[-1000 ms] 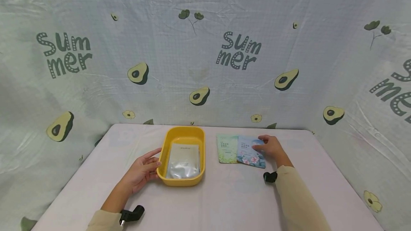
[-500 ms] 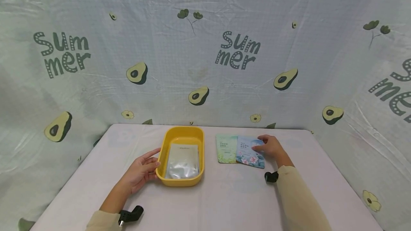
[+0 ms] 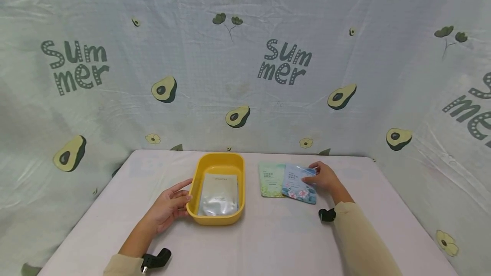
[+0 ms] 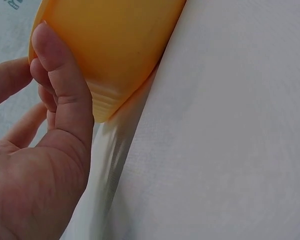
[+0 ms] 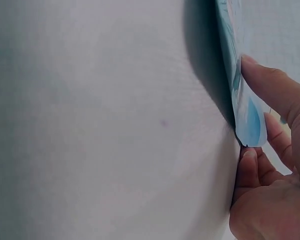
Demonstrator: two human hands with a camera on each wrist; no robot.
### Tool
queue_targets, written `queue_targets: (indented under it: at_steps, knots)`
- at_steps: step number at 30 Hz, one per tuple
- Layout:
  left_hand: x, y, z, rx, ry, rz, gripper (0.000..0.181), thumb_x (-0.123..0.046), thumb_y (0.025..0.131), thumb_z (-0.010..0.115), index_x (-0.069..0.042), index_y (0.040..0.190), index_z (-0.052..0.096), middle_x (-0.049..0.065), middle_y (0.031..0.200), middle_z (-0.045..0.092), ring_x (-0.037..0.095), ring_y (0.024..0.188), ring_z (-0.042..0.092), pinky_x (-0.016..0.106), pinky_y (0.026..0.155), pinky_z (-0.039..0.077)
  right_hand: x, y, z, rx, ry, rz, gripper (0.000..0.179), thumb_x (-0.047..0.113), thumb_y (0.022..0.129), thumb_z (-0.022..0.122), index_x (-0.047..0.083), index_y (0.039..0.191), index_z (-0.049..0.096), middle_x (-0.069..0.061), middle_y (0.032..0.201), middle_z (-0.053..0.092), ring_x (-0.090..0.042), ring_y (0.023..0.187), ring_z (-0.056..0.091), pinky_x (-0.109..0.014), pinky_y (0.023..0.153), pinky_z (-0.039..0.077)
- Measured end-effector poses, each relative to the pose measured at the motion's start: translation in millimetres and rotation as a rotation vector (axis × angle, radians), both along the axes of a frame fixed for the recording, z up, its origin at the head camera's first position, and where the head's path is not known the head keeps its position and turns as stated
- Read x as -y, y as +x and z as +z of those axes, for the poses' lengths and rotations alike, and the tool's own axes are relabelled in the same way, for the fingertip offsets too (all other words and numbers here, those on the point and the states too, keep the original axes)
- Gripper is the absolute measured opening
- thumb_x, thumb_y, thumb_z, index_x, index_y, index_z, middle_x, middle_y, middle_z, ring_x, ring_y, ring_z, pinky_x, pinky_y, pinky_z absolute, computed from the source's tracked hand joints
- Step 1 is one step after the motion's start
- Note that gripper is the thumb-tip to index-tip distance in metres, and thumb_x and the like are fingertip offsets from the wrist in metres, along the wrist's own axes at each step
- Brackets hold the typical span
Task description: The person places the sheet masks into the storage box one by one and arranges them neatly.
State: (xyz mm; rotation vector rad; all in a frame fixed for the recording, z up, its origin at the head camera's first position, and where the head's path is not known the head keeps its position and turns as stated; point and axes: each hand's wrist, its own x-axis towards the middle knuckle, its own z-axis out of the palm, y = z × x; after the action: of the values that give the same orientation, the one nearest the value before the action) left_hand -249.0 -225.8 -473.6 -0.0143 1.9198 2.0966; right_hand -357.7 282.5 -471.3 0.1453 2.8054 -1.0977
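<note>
In the head view a yellow plastic tray (image 3: 221, 220) stands left of centre, with a silvery-white flat packet (image 3: 219, 193) lying inside it. My left hand (image 3: 170, 205) holds the tray's near left side; the left wrist view has the thumb (image 4: 60, 75) against the tray wall (image 4: 120, 45). To the right, a blue facial mask packet (image 3: 297, 184) printed with pink flowers overlaps a green mask packet (image 3: 271, 180). My right hand (image 3: 326, 180) pinches the blue packet's right edge, thumb on its face. That edge is raised off the cloth in the right wrist view.
A pale cloth (image 3: 268, 242) covers the table. Behind and at both sides hangs a white curtain (image 3: 192, 54) printed with avocados and lettering. A black wrist camera (image 3: 156, 260) sits on the left wrist, another camera (image 3: 327, 215) on the right.
My right hand has tilted the blue packet slightly, lifting its right edge, and the right wrist has shifted a little to the right. The left hand and tray stay put.
</note>
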Motion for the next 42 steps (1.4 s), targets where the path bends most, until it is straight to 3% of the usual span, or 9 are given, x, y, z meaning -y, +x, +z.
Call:
queue_targets:
  at_steps: [13,26,36,42]
  knots:
    - [3.4,1.9,-0.7,0.007,0.026,0.003,0.072,-0.012,0.101,0.064,-0.012,0.162,0.027,0.001,0.11,0.058,0.011,0.077,0.066,0.024,0.07,0.061,3,0.9,-6.2,0.019,-0.01,0.023,0.072,0.022,0.091,0.077,-0.001,0.149,0.043,-0.032,0.152,0.042,-0.046,0.139,0.043,-0.062,0.118,0.035]
    - [4.0,0.3,-2.3,0.017,0.021,0.008,0.073,-0.013,0.1,0.065,-0.014,0.163,0.027,0.002,0.111,0.059,0.011,0.077,0.066,0.024,0.071,0.062,10,11.0,-2.2,0.022,-0.009,-0.056,0.074,0.023,0.09,0.079,-0.002,0.149,0.042,-0.031,0.155,0.039,-0.049,0.142,0.039,-0.063,0.117,0.036]
    - [2.8,0.8,-1.2,0.016,0.027,0.006,0.072,-0.011,0.1,0.064,-0.014,0.162,0.028,0.003,0.112,0.059,0.012,0.078,0.067,0.025,0.072,0.062,7,18.0,-3.5,0.02,-0.088,-0.09,0.076,0.025,0.089,0.08,0.0,0.15,0.042,-0.032,0.153,0.04,-0.048,0.139,0.042,-0.062,0.117,0.037]
    - [2.1,1.7,-0.7,0.01,0.043,-0.001,0.072,-0.01,0.101,0.063,-0.012,0.162,0.027,0.002,0.11,0.059,0.011,0.077,0.067,0.025,0.07,0.062,5,24.1,0.9,0.02,-0.215,-0.091,0.075,0.024,0.091,0.078,0.001,0.152,0.042,-0.034,0.155,0.037,-0.047,0.139,0.044,-0.058,0.115,0.042]
